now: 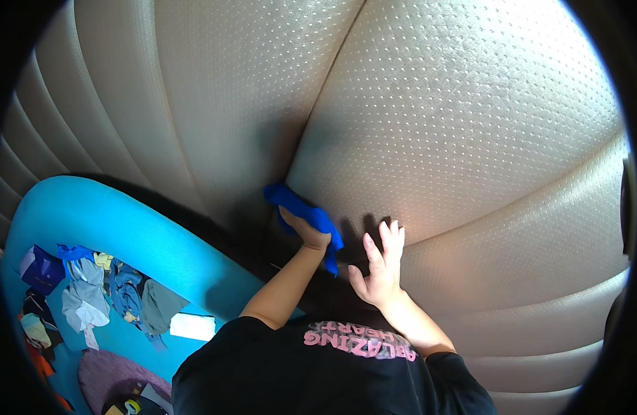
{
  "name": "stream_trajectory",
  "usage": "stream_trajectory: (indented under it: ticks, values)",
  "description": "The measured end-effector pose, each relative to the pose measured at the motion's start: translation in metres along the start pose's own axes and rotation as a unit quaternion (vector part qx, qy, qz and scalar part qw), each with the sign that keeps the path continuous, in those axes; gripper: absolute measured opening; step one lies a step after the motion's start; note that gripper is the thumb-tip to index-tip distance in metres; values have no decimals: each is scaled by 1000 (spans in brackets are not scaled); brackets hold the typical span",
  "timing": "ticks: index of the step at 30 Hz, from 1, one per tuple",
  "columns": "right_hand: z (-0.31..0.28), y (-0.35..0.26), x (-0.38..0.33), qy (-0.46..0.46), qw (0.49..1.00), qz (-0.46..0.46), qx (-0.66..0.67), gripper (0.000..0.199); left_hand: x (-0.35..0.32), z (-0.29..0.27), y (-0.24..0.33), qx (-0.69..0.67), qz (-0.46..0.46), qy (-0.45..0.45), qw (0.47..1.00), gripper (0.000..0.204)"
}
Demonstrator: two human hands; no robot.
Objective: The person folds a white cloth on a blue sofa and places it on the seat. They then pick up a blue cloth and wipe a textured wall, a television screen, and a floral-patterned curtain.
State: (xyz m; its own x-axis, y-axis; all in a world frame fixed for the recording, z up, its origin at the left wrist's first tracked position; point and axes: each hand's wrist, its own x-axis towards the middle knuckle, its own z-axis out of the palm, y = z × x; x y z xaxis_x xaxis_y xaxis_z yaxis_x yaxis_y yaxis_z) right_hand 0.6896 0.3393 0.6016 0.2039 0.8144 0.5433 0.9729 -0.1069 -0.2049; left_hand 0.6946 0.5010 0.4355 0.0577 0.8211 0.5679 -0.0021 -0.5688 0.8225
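Note:
My left hand (pixel 311 232) is closed on a bright blue cloth (pixel 301 205), pressed near the lower end of the dark seam between two padded panels. The cloth bunches above my knuckles, and one end hangs below the wrist. My left fingers are mostly hidden by it. To the right, my right hand (pixel 380 273) is open with its fingers spread. Its fingertips are at the lower part of the beige padded panel (pixel 429 138), with small shiny dots; whether they touch it I cannot tell.
A turquoise couch-like piece (pixel 125 207) curves along the left, with a pile of clothes (pixel 87 294), a purple bag (pixel 42 270) and a white box-like thing (pixel 192 326) on it. A purple rug (pixel 104 377) lies at lower left. Ribbed beige padding (pixel 111 90) continues leftward.

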Motion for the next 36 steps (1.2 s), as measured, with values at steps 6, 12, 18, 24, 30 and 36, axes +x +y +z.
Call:
stream_trajectory:
  ticks: [6, 12, 18, 24, 30, 36]
  values:
    - [-12, 2, 1, 31, 999, -10, -4, 71, -56, 21, 57, 1, 198, -23, 980, 72]
    - [-43, 3, -4, 95, 995, -29, -1, 62, -51, 35, 91, 47, 436, -1, 899, 64]
    - [-66, 4, -39, 109, 993, 26, -21, 59, 27, 9, 88, 20, 290, -54, 955, 52]
    - [-75, -2, -47, 119, 992, 30, -25, 66, 98, 17, 97, 16, 269, -9, 963, 94]
    - [-97, 2, -63, 159, 985, 55, -44, 63, 11, 30, 173, -23, 342, -101, 934, 62]
    - [-127, -1, -88, 200, 975, 65, -67, 56, -26, 46, 243, -58, 372, -221, 900, 32]
